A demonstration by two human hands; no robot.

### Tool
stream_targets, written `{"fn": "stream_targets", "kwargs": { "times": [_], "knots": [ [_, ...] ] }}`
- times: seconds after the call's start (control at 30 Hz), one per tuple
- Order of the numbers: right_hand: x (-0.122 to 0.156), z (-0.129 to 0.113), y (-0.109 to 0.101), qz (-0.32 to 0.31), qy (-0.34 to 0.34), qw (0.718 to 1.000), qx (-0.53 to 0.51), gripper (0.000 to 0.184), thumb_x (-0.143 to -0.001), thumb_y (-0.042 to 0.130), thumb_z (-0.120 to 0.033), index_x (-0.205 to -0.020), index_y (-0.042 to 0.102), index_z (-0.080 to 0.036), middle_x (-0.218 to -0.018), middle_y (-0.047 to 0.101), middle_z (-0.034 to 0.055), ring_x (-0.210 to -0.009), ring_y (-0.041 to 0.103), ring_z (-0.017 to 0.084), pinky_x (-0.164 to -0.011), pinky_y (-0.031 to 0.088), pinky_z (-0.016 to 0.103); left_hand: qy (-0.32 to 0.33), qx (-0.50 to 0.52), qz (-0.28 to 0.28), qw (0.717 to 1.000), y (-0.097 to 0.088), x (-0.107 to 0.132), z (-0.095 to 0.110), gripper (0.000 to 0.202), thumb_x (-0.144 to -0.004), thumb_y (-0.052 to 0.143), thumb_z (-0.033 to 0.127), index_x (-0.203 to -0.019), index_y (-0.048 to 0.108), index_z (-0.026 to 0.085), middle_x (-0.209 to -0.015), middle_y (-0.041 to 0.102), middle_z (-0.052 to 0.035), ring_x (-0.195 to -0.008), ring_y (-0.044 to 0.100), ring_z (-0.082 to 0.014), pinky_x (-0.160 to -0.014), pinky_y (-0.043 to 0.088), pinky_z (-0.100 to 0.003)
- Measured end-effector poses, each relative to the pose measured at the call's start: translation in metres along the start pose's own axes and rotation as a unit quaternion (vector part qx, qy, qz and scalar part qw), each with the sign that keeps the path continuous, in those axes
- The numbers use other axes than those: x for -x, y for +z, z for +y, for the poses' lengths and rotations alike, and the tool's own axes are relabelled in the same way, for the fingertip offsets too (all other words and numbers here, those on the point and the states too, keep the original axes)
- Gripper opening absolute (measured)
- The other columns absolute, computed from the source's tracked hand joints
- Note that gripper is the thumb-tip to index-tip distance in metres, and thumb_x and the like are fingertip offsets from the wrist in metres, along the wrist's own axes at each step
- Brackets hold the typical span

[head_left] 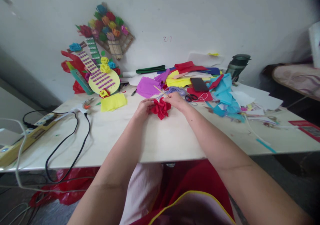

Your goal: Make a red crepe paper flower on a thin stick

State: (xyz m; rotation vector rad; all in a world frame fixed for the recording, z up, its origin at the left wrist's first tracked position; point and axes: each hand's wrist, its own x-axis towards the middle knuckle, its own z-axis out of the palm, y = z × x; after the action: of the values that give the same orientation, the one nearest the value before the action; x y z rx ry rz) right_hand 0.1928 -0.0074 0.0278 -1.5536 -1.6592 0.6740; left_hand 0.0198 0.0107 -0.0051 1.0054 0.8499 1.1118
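Observation:
A red crepe-paper flower [161, 109] is held just over the white table [165, 141], between my two hands. My left hand [144, 108] is closed on the flower's left side, with the fingertips partly hidden by the petals. Between the fingers of my right hand [175, 100] is a thin wooden stick [160, 91], which slants up and to the left. The lower end of the stick is hidden by that hand, whose fingertips are at the flower's upper right edge.
Behind the hands lie purple paper [148, 87], scissors [191, 98] and a phone [199, 84]. Blue crepe paper [225, 92] is heaped at right near a dark bottle [237, 67]. At left are a yellow sheet [113, 102], a glue gun [83, 108], cables and a power strip [30, 135].

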Motion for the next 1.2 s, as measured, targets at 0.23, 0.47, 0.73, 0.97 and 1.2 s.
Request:
{"fn": "stream_targets", "kwargs": {
  "times": [0.23,0.47,0.73,0.97,1.2],
  "knots": [
    [0.0004,-0.0011,-0.0009,-0.006,0.006,1.0,0.004,0.02,-0.067,0.058,-0.032,-0.056,0.053,-0.016,-0.049,0.035,-0.0049,-0.053,0.033,0.009,-0.053,0.023,0.025,0.019,-0.006,0.004,1.0,0.0,0.0023,-0.001,0.032,-0.052,0.066,0.011,-0.083,0.061,0.012,-0.063,0.065,-0.0024,-0.051,0.059,-0.014,-0.051,0.048,-0.025],
    [0.0015,-0.0016,0.0007,-0.002,0.003,1.0,-0.006,0.022,-0.066,0.059,-0.03,-0.052,0.049,-0.016,-0.048,0.035,-0.005,-0.052,0.033,0.009,-0.052,0.023,0.025,0.03,-0.021,0.018,0.999,0.0004,0.0024,-0.002,0.039,-0.052,0.067,0.012,-0.09,0.06,0.012,-0.06,0.063,-0.0004,-0.047,0.056,-0.012,-0.049,0.045,-0.024],
    [0.0018,-0.0025,0.0004,-0.007,0.014,1.0,-0.008,0.02,-0.066,0.059,-0.03,-0.054,0.053,-0.015,-0.048,0.039,-0.0048,-0.051,0.034,0.009,-0.052,0.024,0.025,0.043,-0.01,-0.043,0.998,0.001,0.0044,0.0018,0.043,-0.055,0.064,0.015,-0.097,0.058,0.016,-0.061,0.063,0.0,-0.049,0.059,-0.0141,-0.047,0.043,-0.023],
    [0.0004,-0.0006,0.0012,-0.01,0.02,1.0,-0.015,0.017,-0.065,0.06,-0.029,-0.058,0.057,-0.014,-0.05,0.043,-0.0043,-0.052,0.037,0.009,-0.052,0.027,0.024,0.014,-0.011,-0.077,0.997,0.0028,0.0064,0.0003,0.029,-0.056,0.066,0.014,-0.085,0.061,0.014,-0.065,0.064,-0.0033,-0.051,0.059,-0.0131,-0.05,0.044,-0.023],
    [-0.0018,0.0015,0.0018,-0.015,0.026,0.999,-0.017,0.018,-0.066,0.059,-0.031,-0.063,0.062,-0.014,-0.049,0.044,-0.0041,-0.052,0.039,0.01,-0.051,0.027,0.025,0.01,-0.011,-0.075,0.997,0.0025,0.0079,0.0009,0.036,-0.056,0.067,0.012,-0.091,0.06,0.014,-0.062,0.062,-0.0007,-0.049,0.057,-0.0119,-0.051,0.044,-0.023]
  ]
}}
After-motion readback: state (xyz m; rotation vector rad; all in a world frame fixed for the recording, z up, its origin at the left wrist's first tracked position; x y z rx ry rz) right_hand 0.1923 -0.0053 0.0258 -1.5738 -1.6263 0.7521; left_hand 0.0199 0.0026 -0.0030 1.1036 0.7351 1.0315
